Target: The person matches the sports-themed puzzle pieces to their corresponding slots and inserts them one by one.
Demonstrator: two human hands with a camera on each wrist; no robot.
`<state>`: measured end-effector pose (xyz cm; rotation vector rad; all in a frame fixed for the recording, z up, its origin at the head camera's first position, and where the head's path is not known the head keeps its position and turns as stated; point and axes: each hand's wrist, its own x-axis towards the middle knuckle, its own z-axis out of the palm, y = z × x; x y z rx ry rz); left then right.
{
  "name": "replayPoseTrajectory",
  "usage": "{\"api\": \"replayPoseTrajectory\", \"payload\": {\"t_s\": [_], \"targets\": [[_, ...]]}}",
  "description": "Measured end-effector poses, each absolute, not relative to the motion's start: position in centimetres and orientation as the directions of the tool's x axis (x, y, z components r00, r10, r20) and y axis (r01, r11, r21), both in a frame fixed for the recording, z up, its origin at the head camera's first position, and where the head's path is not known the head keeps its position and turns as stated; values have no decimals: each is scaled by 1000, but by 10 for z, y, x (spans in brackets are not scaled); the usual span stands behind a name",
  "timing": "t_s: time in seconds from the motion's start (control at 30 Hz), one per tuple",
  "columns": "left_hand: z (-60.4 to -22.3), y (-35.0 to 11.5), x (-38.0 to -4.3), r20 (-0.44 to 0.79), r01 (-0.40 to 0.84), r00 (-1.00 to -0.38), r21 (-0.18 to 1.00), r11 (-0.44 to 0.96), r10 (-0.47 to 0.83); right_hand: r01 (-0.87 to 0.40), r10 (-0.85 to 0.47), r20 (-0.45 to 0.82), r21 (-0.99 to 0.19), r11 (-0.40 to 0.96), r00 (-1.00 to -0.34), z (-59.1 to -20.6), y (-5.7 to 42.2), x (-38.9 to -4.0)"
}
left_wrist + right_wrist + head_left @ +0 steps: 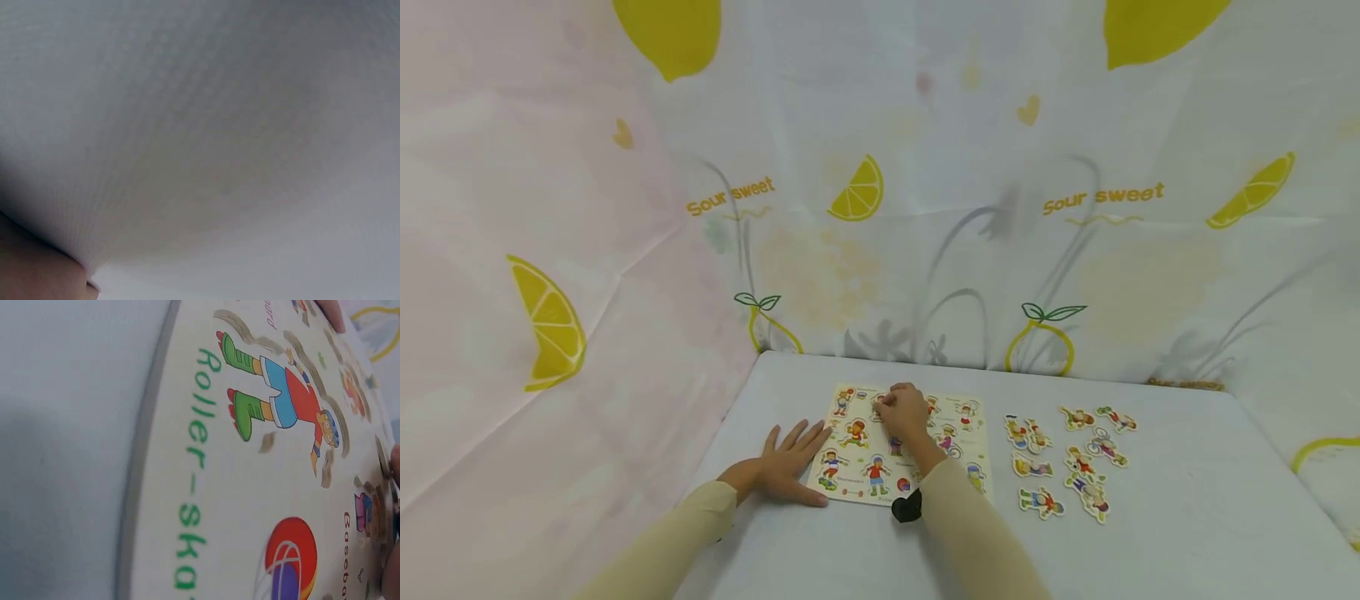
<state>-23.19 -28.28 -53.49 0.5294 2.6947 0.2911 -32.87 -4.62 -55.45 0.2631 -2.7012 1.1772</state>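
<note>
A cream picture puzzle board (850,392) with printed sports figures lies on the white table. My right hand (906,414) is over its far row. The curled fingers and thumb pinch a small puzzle piece (878,402), mostly covered by the fingertips. In the right wrist view the board's roller-skater figure (300,400) shows close up, and fingertips (395,464) appear at the right edge. My left hand (792,467) rests flat with spread fingers at the board's left edge. In the left wrist view only a bit of skin (40,275) shows beside pale cloth.
Several loose puzzle pieces (1032,465) lie right of the board, with more loose pieces (1086,492) farther right. A lemon-print curtain (880,275) hangs behind the table (1195,492). A black item (907,507) sits at my right wrist.
</note>
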Motion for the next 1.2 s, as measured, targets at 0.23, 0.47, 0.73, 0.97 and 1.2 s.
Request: {"api": "replayPoseTrajectory", "payload": {"t_s": [0.23, 0.47, 0.73, 0.97, 1.2], "targets": [[-543, -282, -234, -328, 310, -864, 252, 917, 382, -176, -29, 198, -783, 597, -980, -556, -46, -326], [-544, -283, -236, -333, 312, -857, 276, 909, 394, -195, -31, 222, -771, 607, -975, -555, -45, -324], [-554, -287, -238, -313, 301, -871, 269, 915, 379, -173, -55, 176, -776, 606, -983, -554, -45, -324], [-555, -287, -236, -309, 295, -875, 268, 917, 372, -176, -54, 180, -776, 606, -982, -556, -47, -323], [-537, -281, -232, -326, 304, -864, 271, 913, 385, -180, -37, 200, -767, 616, -979, -559, -47, -325]]}}
